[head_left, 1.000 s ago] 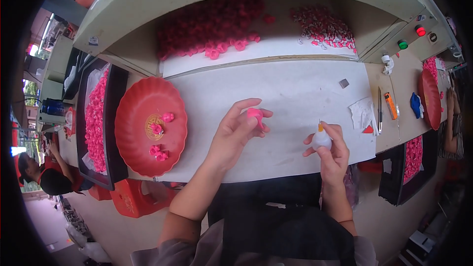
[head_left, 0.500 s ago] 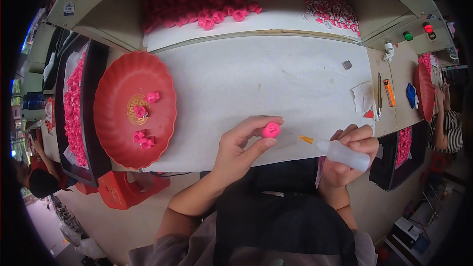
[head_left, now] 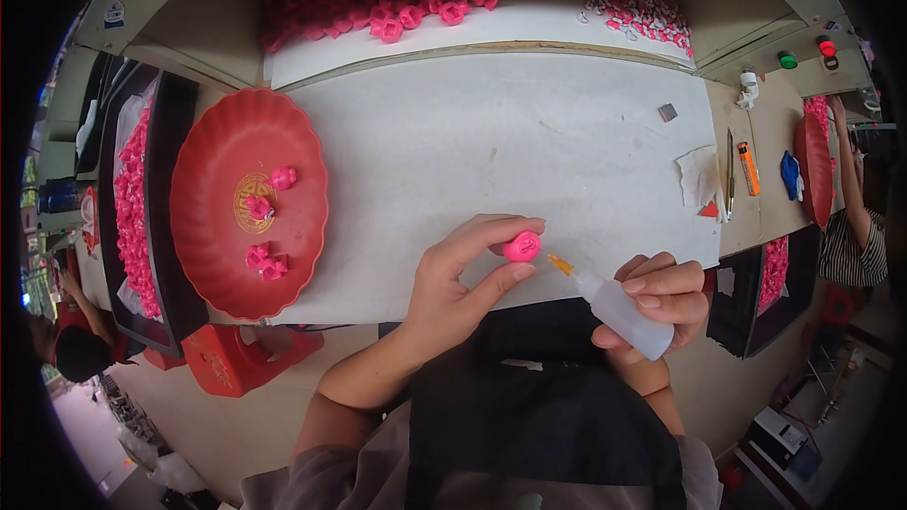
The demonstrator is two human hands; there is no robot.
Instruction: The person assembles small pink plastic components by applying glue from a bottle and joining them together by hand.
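Between the thumb and fingers of my left hand (head_left: 463, 274) is a small round pink plastic piece (head_left: 521, 246), its marked face turned up and to the right. My right hand (head_left: 661, 297) is wrapped round a translucent white squeeze bottle (head_left: 631, 314), tilted so its orange-yellow needle tip (head_left: 561, 265) points up and left at the pink piece. The tip is close to the piece; whether it touches I cannot tell. To the left, a red scalloped tray (head_left: 213, 274) holds several pink pieces (head_left: 268, 262).
A shelf behind the white work sheet (head_left: 491, 123) bears a large heap of pink pieces (head_left: 391, 28) and a pile of small pink-and-white parts (head_left: 628, 9). At right lie a paper scrap (head_left: 697, 177), tweezers (head_left: 730, 175) and an orange tube (head_left: 748, 168). A black bin (head_left: 179, 255) stands left.
My right hand has brought the bottle left, its needle tip now nearer the pink piece and angled more steeply upward. The left hand stays nearly in place; the piece has turned slightly.
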